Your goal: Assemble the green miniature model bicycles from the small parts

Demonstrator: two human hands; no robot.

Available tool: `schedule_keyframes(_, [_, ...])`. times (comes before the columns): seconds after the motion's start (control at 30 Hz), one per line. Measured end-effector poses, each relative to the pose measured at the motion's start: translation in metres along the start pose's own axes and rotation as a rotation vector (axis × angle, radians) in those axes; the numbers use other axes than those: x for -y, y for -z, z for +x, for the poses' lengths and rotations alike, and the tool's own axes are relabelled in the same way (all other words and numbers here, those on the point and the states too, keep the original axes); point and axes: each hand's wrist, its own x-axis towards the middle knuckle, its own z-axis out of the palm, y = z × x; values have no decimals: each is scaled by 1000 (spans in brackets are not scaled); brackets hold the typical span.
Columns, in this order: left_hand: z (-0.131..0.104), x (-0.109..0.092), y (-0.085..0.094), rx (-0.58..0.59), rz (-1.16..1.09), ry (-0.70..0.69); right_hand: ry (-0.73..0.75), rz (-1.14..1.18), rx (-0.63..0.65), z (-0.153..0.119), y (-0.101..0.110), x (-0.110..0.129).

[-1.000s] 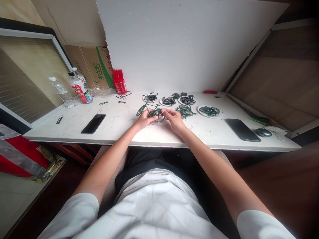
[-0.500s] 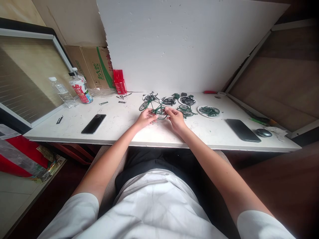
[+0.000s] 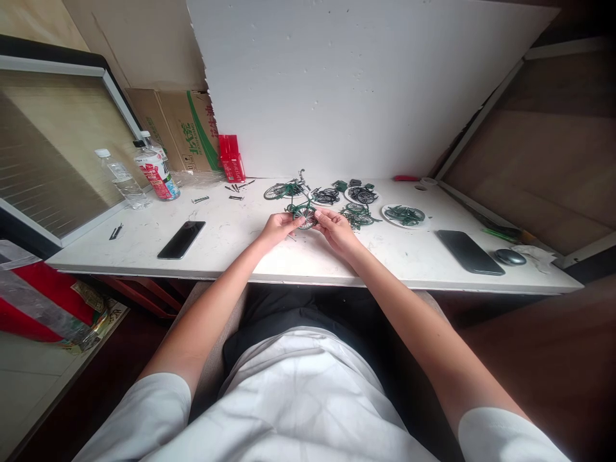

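Left hand: closed, thumb and fingers pinching the near spoked wheel of the small dark-green model bicycle.
Right hand: fingertips closed on the opposite side of that wheel.
Bicycle: between my hands, over the white tabletop, tilted, handlebar and other wheel pointing away from me.
Grip: one side each, probably to steady the thin wheel while the frame stands free of my palms.
Green parts: a loose cluster of wheels and frames just beside my right hand; more on a round white plate farther right. Both look placed within easy reach.
Black wheels: on another plate behind the cluster, seemingly sorted by kind.
Hidden: fingers cover the near wheel's edges; I cannot tell how the hub is seated.
Hard to read: the far wheel overlaps the pieces behind it, so their outlines merge.
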Motion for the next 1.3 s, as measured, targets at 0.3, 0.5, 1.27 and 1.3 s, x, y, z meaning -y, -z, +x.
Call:
schedule_keyframes(0.3, [3, 5, -1, -44, -104, -47, -21, -80, -47, 1, 2, -5])
schedule_keyframes(0.5, [5, 8, 0, -85, -153, -110, -11, -122, -52, 1, 2, -7])
schedule_keyframes(1.27, [8, 6, 2, -141, -200, -121, 184, -480, -155, -4, -6, -9])
schedule_keyframes(1.3, [7, 5, 3, -134, -202, -115, 193, -492, -155, -4, -5, -9])
